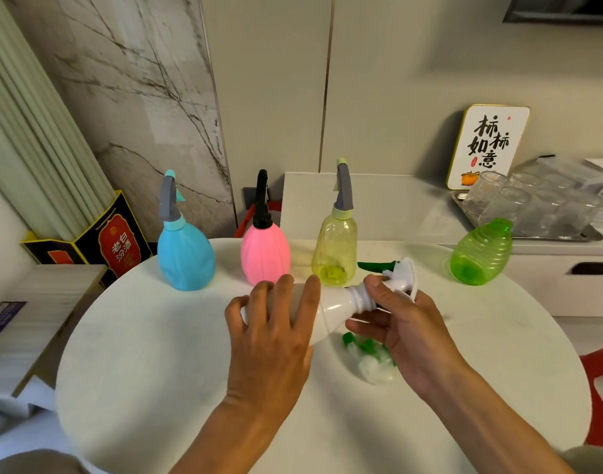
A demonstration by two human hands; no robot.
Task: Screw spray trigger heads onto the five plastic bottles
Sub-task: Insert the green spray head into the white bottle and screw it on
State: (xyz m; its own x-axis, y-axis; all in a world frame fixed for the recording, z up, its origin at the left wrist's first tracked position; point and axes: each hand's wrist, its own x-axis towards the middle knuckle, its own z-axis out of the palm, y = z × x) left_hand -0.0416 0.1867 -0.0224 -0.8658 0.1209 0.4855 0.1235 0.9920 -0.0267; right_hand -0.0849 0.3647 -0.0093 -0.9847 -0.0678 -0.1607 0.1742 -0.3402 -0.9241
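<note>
A round white table with a smooth, faintly matte top carried the work. On it were five plastic bottles in all. Three stood upright in a row at the far edge, each already wearing a trigger head: a rounded, opaque blue bottle with a grey and pale blue head, an egg-shaped, ribbed pink bottle with a black head, and a tall, see-through yellow bottle with a grey and pale green head. A fourth, the squat translucent green bottle with ringed ridges, stood apart at the far right with its neck bare. The fifth, a glossy white bottle, lay tilted on its side near the middle of the table, neck pointing right.

The left hand gripped the white bottle's body, fingers curled over it. The right hand pinched the collar of one white spray trigger head with a dark green nozzle, which sat at the bottle's threaded neck; threads showed below it.

Under the right hand lay a small crumpled clear wrapper with green parts inside; what they were I could not tell.

On the counter behind, a metal tray held several clear ridged glasses.
</note>
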